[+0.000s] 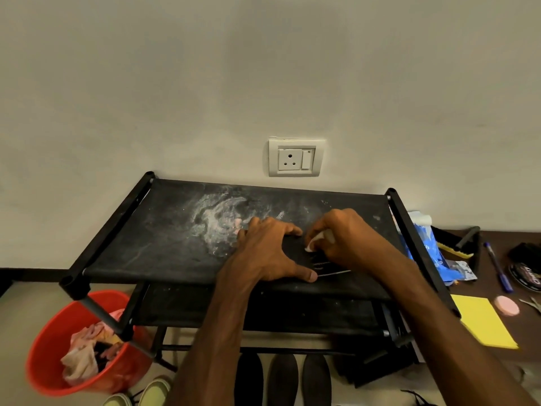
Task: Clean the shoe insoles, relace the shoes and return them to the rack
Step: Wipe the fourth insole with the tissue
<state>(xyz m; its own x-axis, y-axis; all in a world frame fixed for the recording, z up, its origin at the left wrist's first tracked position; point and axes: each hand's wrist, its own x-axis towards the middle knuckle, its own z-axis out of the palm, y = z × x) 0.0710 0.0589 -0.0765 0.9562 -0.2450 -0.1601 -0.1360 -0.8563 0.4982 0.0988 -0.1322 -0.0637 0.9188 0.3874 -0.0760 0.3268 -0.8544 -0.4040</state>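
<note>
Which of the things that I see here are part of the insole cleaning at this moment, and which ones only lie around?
In use:
- left hand, pressing the dark insole flat on the rack
- right hand, pinching a white wipe at the insole

Lying about:
- red bucket
- blue pen
- yellow pad
- pink disc
- wall socket

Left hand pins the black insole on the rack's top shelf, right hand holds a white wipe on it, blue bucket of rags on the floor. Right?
Colour is wrong: the head view shows a red bucket. The left hand, black insole, right hand, white wipe: as stated.
</note>
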